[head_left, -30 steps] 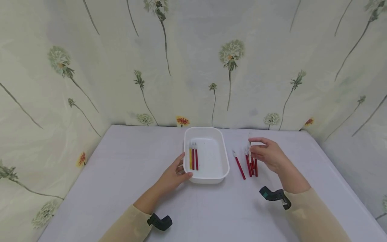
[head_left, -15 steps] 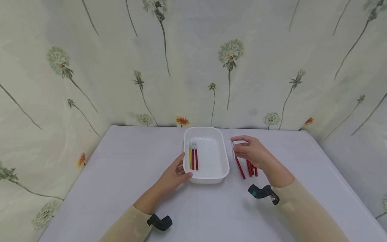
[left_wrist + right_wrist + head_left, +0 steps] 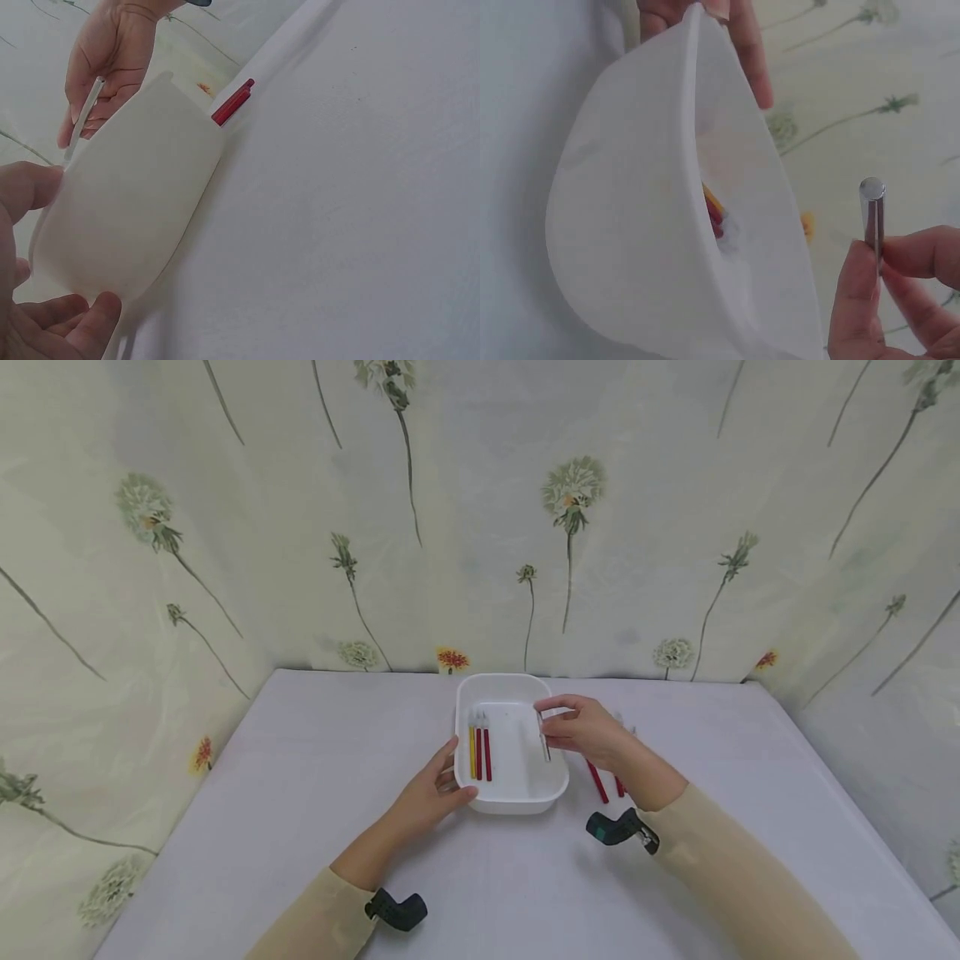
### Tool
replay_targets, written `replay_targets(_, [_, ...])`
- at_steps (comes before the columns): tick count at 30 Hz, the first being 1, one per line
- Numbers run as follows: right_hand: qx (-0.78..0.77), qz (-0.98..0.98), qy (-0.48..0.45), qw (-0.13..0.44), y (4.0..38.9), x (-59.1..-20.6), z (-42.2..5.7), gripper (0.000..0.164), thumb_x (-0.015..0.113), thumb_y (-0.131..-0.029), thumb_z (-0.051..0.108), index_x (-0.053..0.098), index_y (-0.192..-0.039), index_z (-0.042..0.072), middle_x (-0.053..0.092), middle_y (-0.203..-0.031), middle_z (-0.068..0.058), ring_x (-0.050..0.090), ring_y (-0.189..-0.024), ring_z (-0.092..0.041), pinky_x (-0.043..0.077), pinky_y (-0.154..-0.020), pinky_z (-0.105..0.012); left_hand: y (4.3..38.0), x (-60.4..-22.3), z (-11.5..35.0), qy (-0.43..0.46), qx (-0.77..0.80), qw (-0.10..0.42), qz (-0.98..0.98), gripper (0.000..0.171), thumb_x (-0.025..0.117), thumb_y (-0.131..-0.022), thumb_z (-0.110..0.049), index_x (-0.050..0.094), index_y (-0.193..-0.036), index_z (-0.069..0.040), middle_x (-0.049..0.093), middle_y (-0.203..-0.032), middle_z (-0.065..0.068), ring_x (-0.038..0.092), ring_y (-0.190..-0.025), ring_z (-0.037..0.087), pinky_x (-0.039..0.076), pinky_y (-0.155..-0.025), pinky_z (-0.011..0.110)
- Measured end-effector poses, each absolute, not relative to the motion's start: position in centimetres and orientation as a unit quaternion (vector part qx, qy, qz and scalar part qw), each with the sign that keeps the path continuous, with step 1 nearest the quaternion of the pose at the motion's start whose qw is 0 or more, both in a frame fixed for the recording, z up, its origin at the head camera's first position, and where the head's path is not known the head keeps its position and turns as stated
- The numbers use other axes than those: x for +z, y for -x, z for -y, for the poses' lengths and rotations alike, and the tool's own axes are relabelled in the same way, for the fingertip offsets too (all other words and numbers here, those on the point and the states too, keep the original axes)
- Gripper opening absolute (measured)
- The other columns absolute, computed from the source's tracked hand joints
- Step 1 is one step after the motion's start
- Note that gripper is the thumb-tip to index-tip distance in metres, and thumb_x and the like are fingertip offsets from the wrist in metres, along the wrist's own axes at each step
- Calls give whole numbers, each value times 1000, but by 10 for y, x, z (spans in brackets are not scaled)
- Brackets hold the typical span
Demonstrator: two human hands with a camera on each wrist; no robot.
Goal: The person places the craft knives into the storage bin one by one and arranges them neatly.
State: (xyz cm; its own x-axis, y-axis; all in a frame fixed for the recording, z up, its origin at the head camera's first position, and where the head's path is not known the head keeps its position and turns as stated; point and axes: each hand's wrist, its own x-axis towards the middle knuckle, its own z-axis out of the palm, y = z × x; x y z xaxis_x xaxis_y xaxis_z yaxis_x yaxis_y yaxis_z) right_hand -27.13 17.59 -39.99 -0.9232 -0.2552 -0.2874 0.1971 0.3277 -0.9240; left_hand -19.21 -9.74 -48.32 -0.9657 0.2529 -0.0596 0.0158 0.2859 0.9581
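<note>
My right hand [image 3: 592,731] pinches a slim silver pen-like stick [image 3: 545,746] between thumb and fingers, over the right side of a white plastic tub [image 3: 517,807]. Its round metallic end [image 3: 872,189] points at the camera in the right wrist view. At the tub's near left corner, my left hand [image 3: 429,792] grips the rim and wall with thumb and fingers. Inside, along the left, lie a yellow pen-like stick [image 3: 473,760] and two red ones [image 3: 488,760], side by side with clear tips away from me.
Right of the tub, several red sticks [image 3: 597,783] lie on the white tabletop [image 3: 480,885], partly hidden by my right hand and wrist. A flower-printed cloth [image 3: 480,527] hangs behind and at both sides. Each wrist carries a black camera mount [image 3: 396,910].
My right hand has moved left with the silver stick, from above the loose red sticks to over the tub. My left hand and the tub have stayed in place.
</note>
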Motion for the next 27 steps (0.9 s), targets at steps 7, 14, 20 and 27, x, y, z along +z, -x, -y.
replay_targets(7, [-589,-783,3,199,276,-402,-153,45,63,-98,7,51,-141,2,55,-134,-24,65,-111,-33,53,-98,-41,192,-482,98,-85,593,104,-794,88,74,-92,-26,20,-161,-23,38,-157,15,46,-138,34,48,-103,46])
replay_targets(14, [-607,-769,-8,202,278,-409,-132,44,63,-97,5,53,-140,3,53,-139,-24,62,-116,-37,54,-96,-39,191,-481,98,-83,590,110,-796,87,73,-93,-27,19,-161,-24,38,-157,14,45,-139,33,47,-104,46])
replay_targets(20, [-602,-773,-14,197,283,-425,-121,40,62,-96,1,55,-136,1,57,-132,-23,64,-102,-30,58,-89,-35,191,-480,98,-83,593,112,-793,87,73,-93,-26,19,-161,-22,38,-157,15,45,-139,34,47,-104,46])
replay_targets(27, [-576,-795,-21,187,289,-443,-109,35,65,-93,1,61,-128,3,61,-120,-20,64,-86,-23,61,-79,-31,191,-479,98,-81,588,111,-797,87,74,-93,-27,20,-161,-24,39,-157,14,45,-139,33,48,-104,45])
